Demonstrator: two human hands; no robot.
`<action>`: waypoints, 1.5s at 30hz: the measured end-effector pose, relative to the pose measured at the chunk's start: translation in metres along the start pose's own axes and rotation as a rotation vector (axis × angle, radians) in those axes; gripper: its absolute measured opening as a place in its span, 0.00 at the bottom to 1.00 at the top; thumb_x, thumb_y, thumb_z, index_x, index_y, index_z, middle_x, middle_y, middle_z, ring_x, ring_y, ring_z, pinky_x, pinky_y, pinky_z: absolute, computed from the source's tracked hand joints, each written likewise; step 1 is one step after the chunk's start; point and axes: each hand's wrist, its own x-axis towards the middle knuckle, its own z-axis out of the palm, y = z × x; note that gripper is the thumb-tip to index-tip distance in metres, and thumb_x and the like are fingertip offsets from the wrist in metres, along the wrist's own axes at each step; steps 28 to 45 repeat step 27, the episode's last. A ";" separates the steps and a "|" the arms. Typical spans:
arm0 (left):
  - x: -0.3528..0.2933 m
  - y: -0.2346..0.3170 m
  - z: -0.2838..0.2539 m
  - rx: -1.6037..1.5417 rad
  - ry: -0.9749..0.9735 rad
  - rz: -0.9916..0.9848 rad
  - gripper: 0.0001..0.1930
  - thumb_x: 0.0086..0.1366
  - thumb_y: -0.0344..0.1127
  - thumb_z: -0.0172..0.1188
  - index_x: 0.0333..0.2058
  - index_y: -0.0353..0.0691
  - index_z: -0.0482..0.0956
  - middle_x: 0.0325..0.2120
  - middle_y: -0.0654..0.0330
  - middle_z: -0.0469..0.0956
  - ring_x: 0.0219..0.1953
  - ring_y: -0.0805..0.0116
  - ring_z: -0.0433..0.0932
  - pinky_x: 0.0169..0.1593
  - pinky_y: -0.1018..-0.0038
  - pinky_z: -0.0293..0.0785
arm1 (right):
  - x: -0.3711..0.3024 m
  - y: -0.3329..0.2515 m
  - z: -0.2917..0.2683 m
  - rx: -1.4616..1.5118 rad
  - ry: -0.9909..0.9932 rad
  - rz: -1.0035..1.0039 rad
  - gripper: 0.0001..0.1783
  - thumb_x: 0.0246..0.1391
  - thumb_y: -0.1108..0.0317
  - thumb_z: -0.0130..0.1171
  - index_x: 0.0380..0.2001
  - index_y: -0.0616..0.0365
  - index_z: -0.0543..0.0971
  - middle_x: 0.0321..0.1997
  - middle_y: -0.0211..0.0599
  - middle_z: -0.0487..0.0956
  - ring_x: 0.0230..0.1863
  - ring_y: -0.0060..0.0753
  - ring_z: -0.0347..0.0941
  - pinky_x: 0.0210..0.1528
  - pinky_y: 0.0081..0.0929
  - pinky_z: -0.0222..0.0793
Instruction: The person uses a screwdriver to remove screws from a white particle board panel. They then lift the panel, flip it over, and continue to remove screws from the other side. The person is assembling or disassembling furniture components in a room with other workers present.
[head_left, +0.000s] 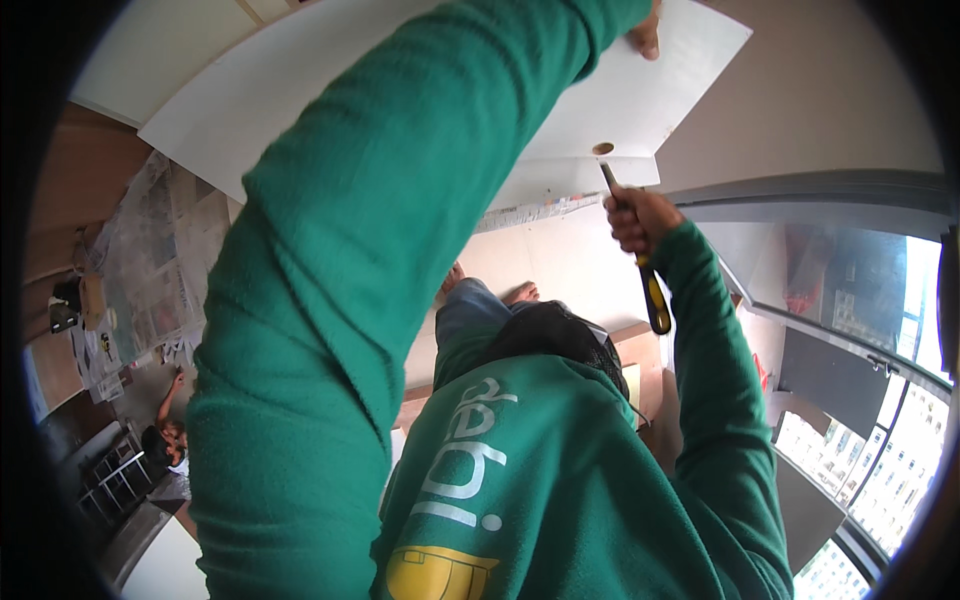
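Note:
A white panel (pixel 400 85) spans the top of the view, with a small round hole (pixel 603 149) near its lower right edge. My left hand (pixel 648 34) rests on the panel high up, its fingers stretched out; the rest of that hand is hidden by the green sleeve and cut off at the frame's edge. Closed round the middle of a chisel-like tool (pixel 655 300), my right hand (pixel 643 218) keeps its flat grey blade pointing up. The blade's tip is close below the hole; whether it touches the panel I cannot tell. The tool's black and yellow handle hangs below my fist.
My bare feet (pixel 521 292) are on a pale surface below. To the right are grey-framed windows (pixel 900 440). At lower left another person (pixel 170 440) is near a metal ladder-like frame (pixel 115 475). Plastic sheeting (pixel 165 240) covers an area on the left.

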 end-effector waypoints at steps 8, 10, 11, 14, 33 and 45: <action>-0.088 -0.064 0.032 0.019 0.294 0.054 0.32 0.39 0.53 0.82 0.37 0.36 0.81 0.29 0.47 0.81 0.35 0.48 0.83 0.40 0.56 0.77 | -0.049 0.056 -0.069 0.250 0.232 -0.116 0.17 0.69 0.61 0.54 0.54 0.59 0.75 0.16 0.14 0.54 0.14 0.13 0.49 0.15 0.19 0.47; -0.125 -0.054 0.021 -0.047 0.265 -0.097 0.30 0.40 0.53 0.82 0.35 0.38 0.82 0.27 0.49 0.81 0.35 0.48 0.83 0.40 0.55 0.77 | -0.041 0.066 -0.079 0.382 0.176 -0.157 0.16 0.71 0.61 0.53 0.54 0.58 0.75 0.16 0.14 0.53 0.14 0.14 0.49 0.14 0.18 0.47; -0.138 -0.054 0.025 -0.014 0.293 -0.044 0.28 0.40 0.53 0.81 0.34 0.39 0.82 0.26 0.51 0.82 0.34 0.48 0.83 0.39 0.55 0.77 | -0.032 0.072 -0.083 0.398 0.146 -0.169 0.16 0.72 0.60 0.52 0.54 0.56 0.76 0.17 0.15 0.53 0.14 0.14 0.49 0.14 0.18 0.47; -0.149 -0.040 0.027 0.014 0.309 -0.013 0.25 0.42 0.54 0.79 0.32 0.42 0.83 0.25 0.55 0.82 0.33 0.50 0.84 0.37 0.55 0.78 | -0.012 0.070 -0.095 0.518 -0.056 -0.121 0.16 0.72 0.54 0.51 0.52 0.52 0.77 0.18 0.15 0.55 0.15 0.14 0.50 0.14 0.17 0.46; -0.214 0.107 -0.074 -0.105 0.805 0.316 0.04 0.55 0.30 0.64 0.22 0.39 0.82 0.19 0.54 0.81 0.27 0.54 0.86 0.32 0.62 0.82 | 0.001 0.032 -0.050 0.433 -0.220 -0.409 0.23 0.70 0.48 0.52 0.58 0.49 0.78 0.49 0.35 0.83 0.37 0.30 0.79 0.21 0.22 0.70; -0.214 0.107 -0.074 -0.105 0.805 0.316 0.04 0.55 0.30 0.64 0.22 0.39 0.82 0.19 0.54 0.81 0.27 0.54 0.86 0.32 0.62 0.82 | 0.001 0.032 -0.050 0.433 -0.220 -0.409 0.23 0.70 0.48 0.52 0.58 0.49 0.78 0.49 0.35 0.83 0.37 0.30 0.79 0.21 0.22 0.70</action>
